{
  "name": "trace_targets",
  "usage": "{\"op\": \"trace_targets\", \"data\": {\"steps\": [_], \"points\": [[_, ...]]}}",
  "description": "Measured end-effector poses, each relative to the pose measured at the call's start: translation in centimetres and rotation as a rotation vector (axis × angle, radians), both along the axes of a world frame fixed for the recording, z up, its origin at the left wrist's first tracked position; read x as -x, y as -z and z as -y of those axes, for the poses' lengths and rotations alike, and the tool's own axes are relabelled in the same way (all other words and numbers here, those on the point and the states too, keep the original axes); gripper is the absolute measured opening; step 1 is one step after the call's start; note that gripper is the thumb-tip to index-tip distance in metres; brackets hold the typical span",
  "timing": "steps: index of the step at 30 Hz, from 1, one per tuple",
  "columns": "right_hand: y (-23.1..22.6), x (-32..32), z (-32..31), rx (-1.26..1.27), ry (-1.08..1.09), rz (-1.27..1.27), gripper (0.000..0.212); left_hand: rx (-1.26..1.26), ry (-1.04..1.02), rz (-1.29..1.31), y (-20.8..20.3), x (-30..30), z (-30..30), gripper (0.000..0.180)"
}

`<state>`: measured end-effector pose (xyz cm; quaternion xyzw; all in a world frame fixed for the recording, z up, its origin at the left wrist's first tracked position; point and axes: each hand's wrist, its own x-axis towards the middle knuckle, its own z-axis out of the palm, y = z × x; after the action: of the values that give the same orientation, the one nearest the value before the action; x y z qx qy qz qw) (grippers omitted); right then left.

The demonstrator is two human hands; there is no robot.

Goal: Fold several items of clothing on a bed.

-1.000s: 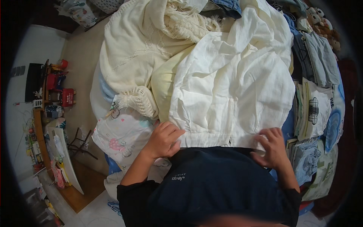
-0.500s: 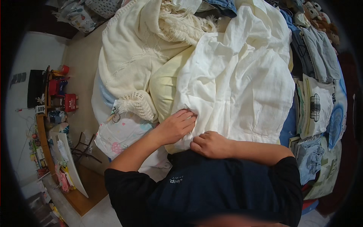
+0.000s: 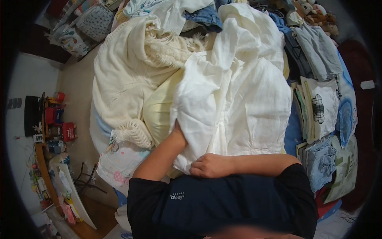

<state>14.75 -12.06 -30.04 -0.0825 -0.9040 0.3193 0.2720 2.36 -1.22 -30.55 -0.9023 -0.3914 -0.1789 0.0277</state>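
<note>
A large white garment of thin, creased cloth (image 3: 258, 107) lies spread out in front of me, its gathered seam running down the middle. My left hand (image 3: 178, 129) reaches in under the garment's left edge; the cloth hides its fingers. At the near edge, my right hand (image 3: 207, 165) is closed with its fingers curled on the white cloth, gripping it. Under the garment's left side shows a pale yellow cushion-like thing (image 3: 159, 107). Beside that is a cream knitted shawl with fringe (image 3: 119, 79).
Folded shirts (image 3: 318, 105), grey trousers (image 3: 318, 51) and denim shorts (image 3: 318, 163) are stacked along the right. Blue denim (image 3: 203, 18) lies at the far end, near plush toys (image 3: 318, 18). A printed white cloth (image 3: 123, 165) lies at the near left. A folding stool (image 3: 85, 179) stands on the floor.
My left hand has gone from on top of the white cloth to beneath its left edge, lifting that side slightly. My right hand still holds the near edge. The whole view has shifted.
</note>
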Motion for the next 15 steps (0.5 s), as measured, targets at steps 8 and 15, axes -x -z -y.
{"op": "trace_targets", "data": {"steps": [8,15], "points": [[1.7,0.0,0.3,0.102,0.113,0.098,0.013,0.394,-0.087,-0.019,3.5,4.9,-0.1,0.069],[-0.8,-6.1,0.5,0.342,0.262,-0.135,0.025,0.729,-0.038,0.159,-2.6,7.1,2.4,0.048]]}}
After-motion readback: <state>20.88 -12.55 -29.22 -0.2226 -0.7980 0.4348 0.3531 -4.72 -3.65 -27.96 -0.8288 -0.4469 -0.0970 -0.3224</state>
